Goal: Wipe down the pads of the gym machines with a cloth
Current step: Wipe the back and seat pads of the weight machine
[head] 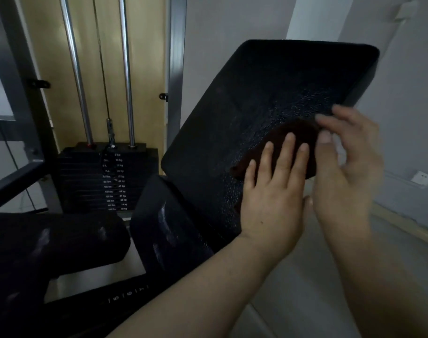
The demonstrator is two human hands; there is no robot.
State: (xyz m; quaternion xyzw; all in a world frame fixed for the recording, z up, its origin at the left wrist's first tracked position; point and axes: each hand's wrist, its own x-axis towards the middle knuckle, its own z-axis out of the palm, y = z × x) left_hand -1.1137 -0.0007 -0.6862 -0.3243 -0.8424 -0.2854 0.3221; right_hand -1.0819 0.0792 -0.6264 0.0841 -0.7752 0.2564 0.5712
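We see a large black, rectangular, textured vinyl back pad (256, 113) tilted up and away from us, its upper right corner rounded and its lower edge running behind both hands. A small dark reddish-brown cloth (298, 135) lies flat on the pad near its lower right edge; only the upper part of the cloth shows, since the left hand (273, 193) covers the rest. That hand lies palm-down on the cloth with its fingers straight and slightly spread, pressing it against the pad. Fine wet-looking specks glint on the pad around the cloth. The right hand (342, 167) is at the pad's right edge, blurred; its fingers are loosely bent, with the fingertips at the cloth's upper right corner, but we cannot tell whether they pinch the cloth or only touch it.

Below the back pad's lower left corner a second black padded cushion (164, 230) sits in deep shadow, and a black padded roller (61, 242) lies to its left, both too dark to make out in detail and the roller cut off by the left edge of the view. Behind them stands a black weight stack (108, 179) with small printed numbers we can barely read, topped by two chrome guide rods (126, 69) and a thin cable between them, all cut off at the top. A white wall socket (421, 179) sits low on the grey wall at the far right.
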